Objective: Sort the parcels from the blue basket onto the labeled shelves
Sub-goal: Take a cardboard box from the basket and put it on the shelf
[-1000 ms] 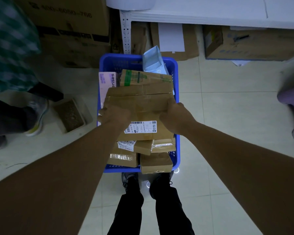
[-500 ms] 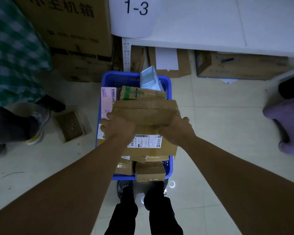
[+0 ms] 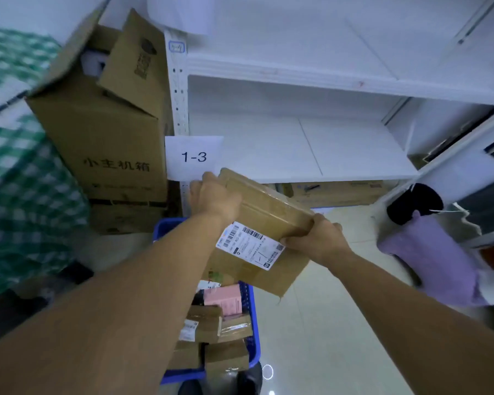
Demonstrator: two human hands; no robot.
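Since half a second ago you have lifted the parcel point(image 3: 264, 223) clear of the blue basket point(image 3: 256, 349) and swung it up and to the right. It now hangs tilted in the air, far end raised, in front of the lower white shelf point(image 3: 340, 149).

Your left hand point(image 3: 216, 199) wraps over its far left corner. Your right hand point(image 3: 318, 242) clamps its right edge, thumb just beside the shipping label point(image 3: 250, 246). Both hands are curled firmly round the cardboard.

To do this step well, level the parcel before it goes in and read that label against the sign marked 1-3 point(image 3: 194, 157) — the printing is too blurred here to tell whether they match. Judging by the tilt, the low near corner should be brought clear of the shelf edge before you slide it in.

Below your left forearm the basket holds more parcels, a pink box point(image 3: 223, 299) among them. A tall open carton point(image 3: 103, 124) stands left of the shelf post.
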